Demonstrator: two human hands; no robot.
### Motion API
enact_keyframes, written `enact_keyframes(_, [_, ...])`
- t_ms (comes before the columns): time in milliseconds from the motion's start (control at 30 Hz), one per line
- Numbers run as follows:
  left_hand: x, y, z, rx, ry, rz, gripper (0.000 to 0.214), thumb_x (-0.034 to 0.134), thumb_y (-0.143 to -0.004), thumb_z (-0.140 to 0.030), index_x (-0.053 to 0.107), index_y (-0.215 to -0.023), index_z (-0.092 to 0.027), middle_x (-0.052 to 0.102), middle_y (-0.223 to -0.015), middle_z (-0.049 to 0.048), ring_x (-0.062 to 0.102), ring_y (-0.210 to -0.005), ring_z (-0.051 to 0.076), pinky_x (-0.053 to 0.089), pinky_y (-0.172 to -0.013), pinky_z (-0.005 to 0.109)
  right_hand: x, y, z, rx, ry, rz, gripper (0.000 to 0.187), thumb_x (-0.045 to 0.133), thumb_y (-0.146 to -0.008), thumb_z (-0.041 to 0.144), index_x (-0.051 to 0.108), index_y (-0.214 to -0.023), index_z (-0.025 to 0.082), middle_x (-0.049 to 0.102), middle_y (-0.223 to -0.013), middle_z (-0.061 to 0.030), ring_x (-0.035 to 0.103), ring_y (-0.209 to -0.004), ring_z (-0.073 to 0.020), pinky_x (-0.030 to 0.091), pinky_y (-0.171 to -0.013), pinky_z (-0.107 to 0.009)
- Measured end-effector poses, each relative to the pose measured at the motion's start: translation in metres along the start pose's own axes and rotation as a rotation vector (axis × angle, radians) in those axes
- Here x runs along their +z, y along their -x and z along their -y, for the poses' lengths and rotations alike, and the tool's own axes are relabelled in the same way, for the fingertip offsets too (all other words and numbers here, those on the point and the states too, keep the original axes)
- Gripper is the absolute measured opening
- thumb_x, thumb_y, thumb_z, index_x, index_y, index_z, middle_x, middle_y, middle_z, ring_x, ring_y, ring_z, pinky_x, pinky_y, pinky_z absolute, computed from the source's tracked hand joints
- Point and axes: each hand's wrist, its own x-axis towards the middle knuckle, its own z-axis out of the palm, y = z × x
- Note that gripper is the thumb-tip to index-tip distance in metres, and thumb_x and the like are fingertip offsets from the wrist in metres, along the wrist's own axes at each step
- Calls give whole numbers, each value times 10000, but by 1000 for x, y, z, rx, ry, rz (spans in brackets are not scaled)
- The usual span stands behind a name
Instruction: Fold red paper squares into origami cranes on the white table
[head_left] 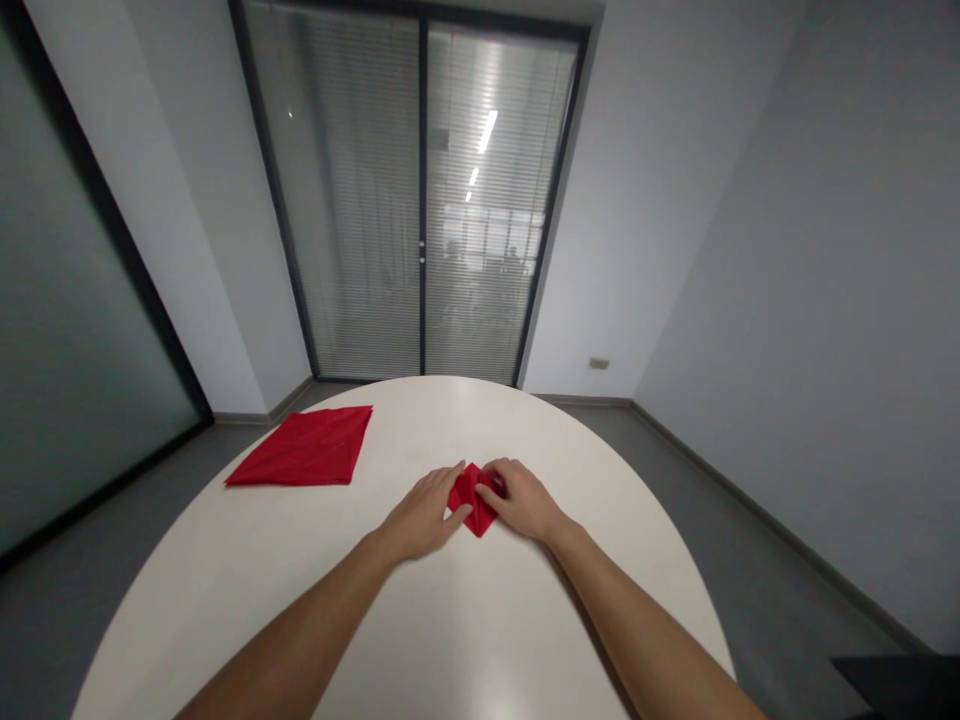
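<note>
Small cloth (pixel 466 488) — red, folded to a diamond, one corner pointing to the near side; on the white table (pixel 450 630), between the two hands. Left hand (pixel 429 512): thumb and fingers spread apart, tips at the diamond's left edges. Right hand (pixel 529 500): fingers curled, thumb over the right side — whether pinching or merely touching, cannot tell. Large cloth (pixel 304 450): red, flat, four-sided; at the table's left rim, well apart from both hands. Blinds (pixel 360 220): beyond the table.
</note>
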Motion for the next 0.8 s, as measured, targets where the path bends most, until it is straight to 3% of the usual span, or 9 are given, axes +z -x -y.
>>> enact_keyframes(133, [1,-1,0,-30,13,-6,614,491,-978,-410,335,-1524,-177,483,-1500,163,459,-1374,287,363,-1158,509,-4,2,-2,59,-42,17,193,581,-936,347,635,-1022,182,670,-906,-57,582,-833,-189,430,-758,-296])
enact_keyframes(267, [0,-3,-2,-50,12,-8,574,435,-1005,-417,357,-1513,-161,509,-1472,157,476,-1347,267,367,-1154,468,-11,4,-6,21,-107,56,181,580,-915,284,639,-1049,178,688,-926,-63,595,-834,-188,446,-776,-297])
enact_keyframes(400, [-2,-4,-4,-48,35,-15,494,392,-1023,-393,425,-1471,-186,580,-1379,126,525,-1271,242,396,-1118,428,-17,6,-11,-48,-154,100,340,591,-818,146,650,-1151,176,708,-1045,-75,615,-912,-205,464,-835,-307])
enact_keyframes(533, [-5,-5,-8,-57,65,-31,369,404,-1019,-361,556,-1312,-196,627,-1278,103,559,-1201,230,421,-1076,394,-20,6,-13,-58,-142,141,436,576,-751,84,680,-1165,172,717,-1075,-77,623,-940,-213,469,-859,-310])
enact_keyframes(800, [-8,-4,-15,-174,79,-65,187,453,-984,-341,562,-1087,-229,673,-1021,41,624,-924,201,490,-838,332,-20,6,-13,-25,-57,122,228,588,-795,125,713,-968,207,708,-932,-47,619,-857,-187,451,-798,-280])
